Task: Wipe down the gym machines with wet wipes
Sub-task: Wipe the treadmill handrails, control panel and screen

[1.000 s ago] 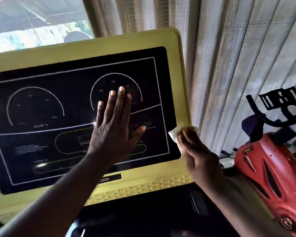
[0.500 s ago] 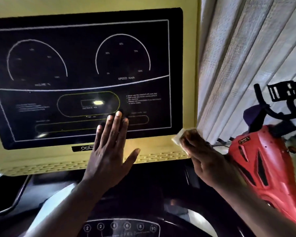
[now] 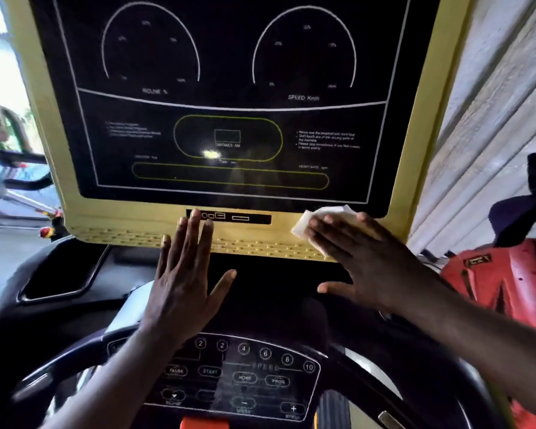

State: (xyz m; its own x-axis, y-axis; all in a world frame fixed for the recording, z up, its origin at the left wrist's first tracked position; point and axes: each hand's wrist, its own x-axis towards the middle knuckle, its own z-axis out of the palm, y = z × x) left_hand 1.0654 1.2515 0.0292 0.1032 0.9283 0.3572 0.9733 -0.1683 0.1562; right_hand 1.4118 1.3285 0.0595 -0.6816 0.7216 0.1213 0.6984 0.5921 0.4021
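A treadmill console with a yellow frame (image 3: 427, 97) and a black display panel (image 3: 226, 97) fills the view. My right hand (image 3: 359, 258) lies flat with straight fingers on a white wet wipe (image 3: 322, 218), pressing it against the yellow lower-right edge of the frame. My left hand (image 3: 183, 274) is open, its fingers straight and spread, fingertips at the yellow lower strip near the small black port slot (image 3: 229, 217). Below my hands is the black control panel (image 3: 245, 376) with numbered speed buttons.
A red exercise bike (image 3: 502, 274) with black handlebars stands at the right, against a pale curtain (image 3: 495, 103). A black curved handrail (image 3: 415, 382) rings the control panel. A cup recess (image 3: 59, 274) sits at the left. Another machine (image 3: 16, 174) shows at far left.
The view has dropped down the console. My left hand slid from the display down to the lower yellow strip. My right hand flattened onto the wipe and moved left along the bottom edge.
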